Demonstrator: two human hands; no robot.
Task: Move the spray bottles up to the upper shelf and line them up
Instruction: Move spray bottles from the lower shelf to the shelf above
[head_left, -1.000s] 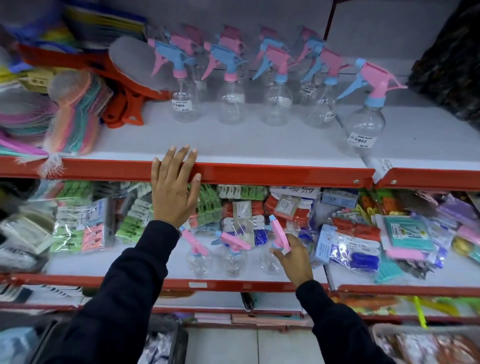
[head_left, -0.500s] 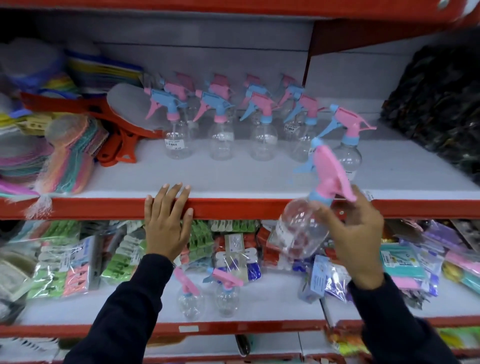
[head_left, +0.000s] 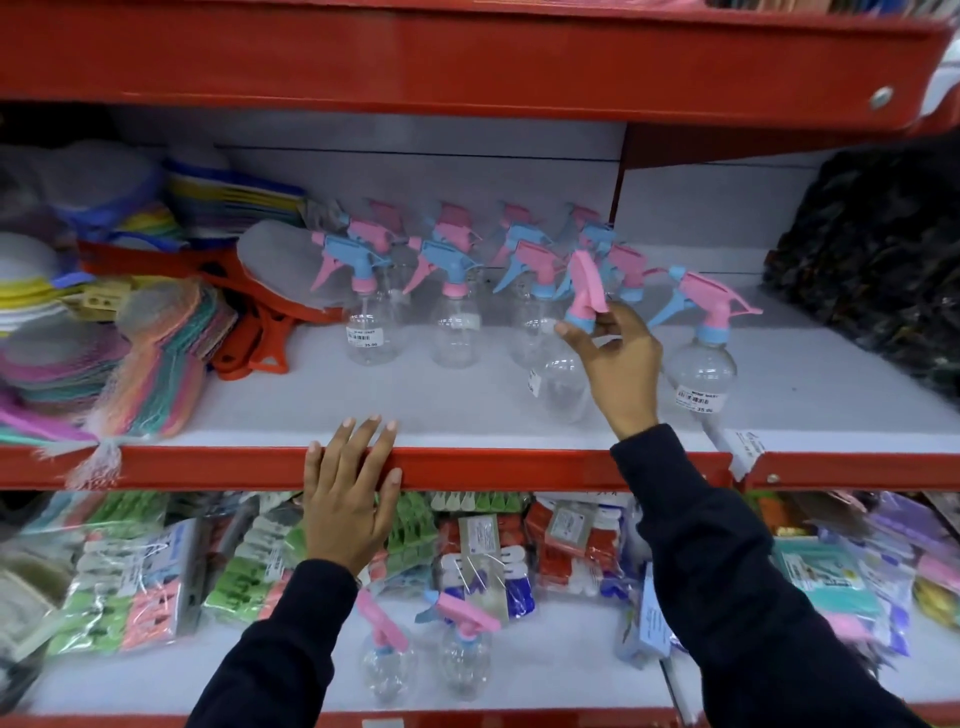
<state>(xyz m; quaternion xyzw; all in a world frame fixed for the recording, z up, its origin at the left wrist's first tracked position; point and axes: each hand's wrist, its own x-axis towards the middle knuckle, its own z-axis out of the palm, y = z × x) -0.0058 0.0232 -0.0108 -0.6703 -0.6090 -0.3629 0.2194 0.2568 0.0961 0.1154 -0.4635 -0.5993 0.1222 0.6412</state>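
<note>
My right hand (head_left: 618, 358) grips the neck of a clear spray bottle (head_left: 563, 384) with a pink head and holds it over the upper shelf (head_left: 467, 405), just in front of the standing rows. Several clear spray bottles (head_left: 454, 296) with pink and blue heads stand there in rows, and one more bottle (head_left: 701, 364) stands apart on the right. Two spray bottles (head_left: 462, 654) remain standing on the lower shelf (head_left: 561, 670). My left hand (head_left: 348, 499) rests flat on the upper shelf's red front edge, fingers spread.
Netted stacks of coloured scrubbers (head_left: 156, 358) and orange-handled brushes (head_left: 260, 343) fill the upper shelf's left. A dark bundle (head_left: 878, 270) sits at its right. Bagged clothes pegs (head_left: 130, 587) and other packets (head_left: 561, 551) crowd the lower shelf. Another red shelf (head_left: 467, 57) hangs overhead.
My right hand took a spray bottle from the lower shelf and carried it up over the upper shelf. My left hand stayed on the shelf edge.
</note>
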